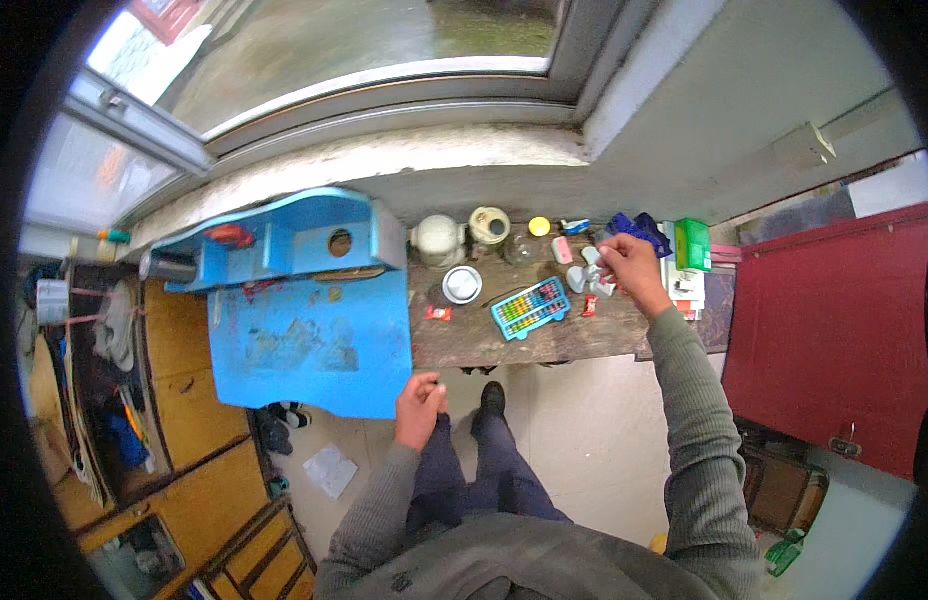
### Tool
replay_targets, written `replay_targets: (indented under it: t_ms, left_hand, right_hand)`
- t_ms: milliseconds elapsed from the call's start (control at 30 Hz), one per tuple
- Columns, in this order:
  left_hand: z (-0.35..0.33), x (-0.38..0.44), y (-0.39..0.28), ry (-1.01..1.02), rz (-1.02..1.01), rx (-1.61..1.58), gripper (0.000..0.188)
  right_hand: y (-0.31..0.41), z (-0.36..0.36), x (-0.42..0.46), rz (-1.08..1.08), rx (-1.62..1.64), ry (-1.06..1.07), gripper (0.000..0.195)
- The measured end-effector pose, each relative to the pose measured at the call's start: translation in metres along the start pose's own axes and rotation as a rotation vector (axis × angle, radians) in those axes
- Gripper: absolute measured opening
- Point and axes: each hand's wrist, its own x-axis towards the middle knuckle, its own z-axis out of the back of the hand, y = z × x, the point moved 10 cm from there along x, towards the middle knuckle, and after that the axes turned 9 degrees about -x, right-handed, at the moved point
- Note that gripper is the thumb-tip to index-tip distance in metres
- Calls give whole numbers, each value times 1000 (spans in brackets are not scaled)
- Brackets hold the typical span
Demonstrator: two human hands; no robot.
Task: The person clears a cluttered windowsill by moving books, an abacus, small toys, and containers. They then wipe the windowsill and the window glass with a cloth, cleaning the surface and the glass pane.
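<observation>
My right hand (633, 268) is over the right part of a worn wooden table (464, 341), beside several small grey-white pieces (576, 280) and a dark blue cloth or bag (644, 229). Its thumb and fingertips come close together; whether something small is between them cannot be told. My left hand (421, 409) hangs before the table's front edge, fingers curled, close to the corner of a blue desk (381, 337). Between the hands on the table lies a blue tray of coloured sticks (531, 308). Red-wrapped sweets (590, 305) and a pink-and-white block (562, 250) lie near the grey-white pieces.
Glass jars (438, 241) and a white-lidded container (462, 285) stand left of the tray, with a yellow lid (539, 226) behind. A green box (692, 244) is at the right end. A blue shelf (299, 244) backs the desk. Wooden drawers (186, 360) and a red panel (831, 330) flank the space.
</observation>
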Motion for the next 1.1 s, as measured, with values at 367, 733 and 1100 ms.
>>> replay_targets:
  t_ms: [367,733,1100]
  left_hand:
    - [147,106,-109,-218,-198,-145,33]
    - [294,198,-217,-630,-525,634,37]
    - [301,178,-203,-482,-594,490,31]
  right_hand:
    - [136,-172,-64,190,-35,92,16]
    - [173,-357,4,180,-342,11,27]
    - [155,-326,-130,54,132,160,16]
